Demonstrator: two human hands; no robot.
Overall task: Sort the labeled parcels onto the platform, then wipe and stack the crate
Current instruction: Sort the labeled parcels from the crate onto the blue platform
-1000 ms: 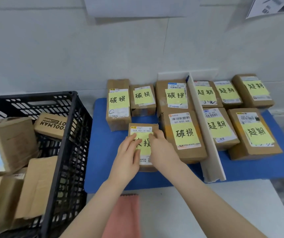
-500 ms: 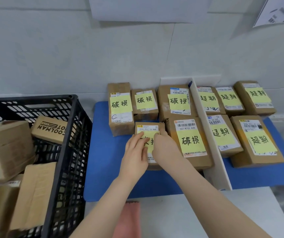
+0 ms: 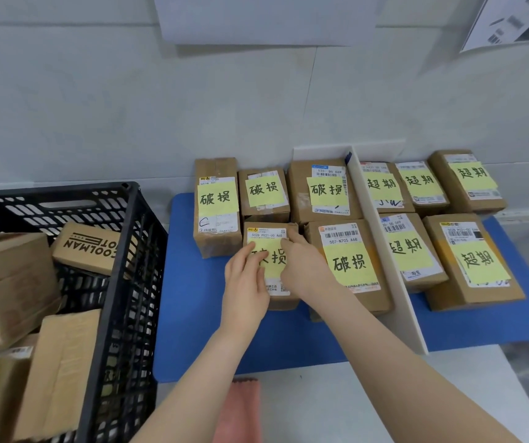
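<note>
A small brown parcel with a yellow note lies on the blue platform, in the front row of the left group. My left hand rests on its left side with fingers over the note. My right hand covers its right edge, fingertips at the top corner. Both hands hold it between them. The black crate stands to the left and holds several brown parcels. A pink cloth lies on the table under my left forearm.
A white divider splits the platform. To its left sit several parcels with one yellow label, to its right several parcels with another. A tiled wall stands right behind them. The table's right edge is near the platform's corner.
Both hands have slid the small parcel back, so it now lines up with the larger parcel to its right. The view has shifted a little.
</note>
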